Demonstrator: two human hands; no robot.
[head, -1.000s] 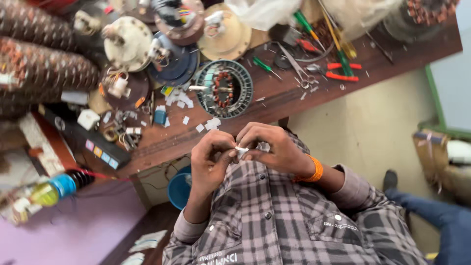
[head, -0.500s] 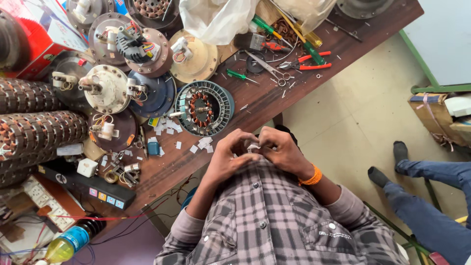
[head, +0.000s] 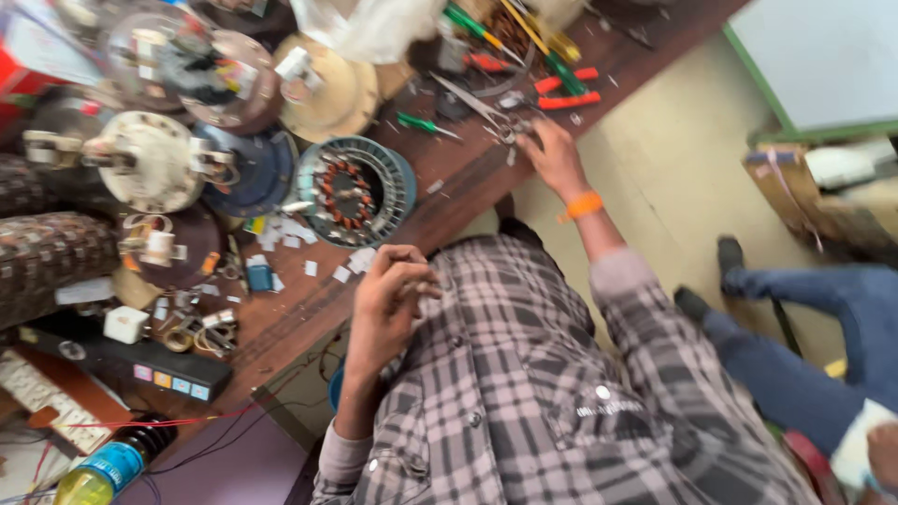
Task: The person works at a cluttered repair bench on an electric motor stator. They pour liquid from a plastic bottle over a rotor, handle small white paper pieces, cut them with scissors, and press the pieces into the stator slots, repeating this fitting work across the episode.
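Right hand (head: 554, 157) stretched out across the bench (head: 309, 309), fingers spread over the scissors (head: 486, 110), long axis slanting away up-left. Left hand (head: 388, 292) back near the chest, curled narrow around something too small to tell; stator (head: 355, 192) between the two.

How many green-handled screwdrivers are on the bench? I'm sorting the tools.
3 that I can make out: one small green-handled screwdriver near the scissors, one at the top by the white bag, one beside the red-handled pliers. Blur and clutter may hide others.
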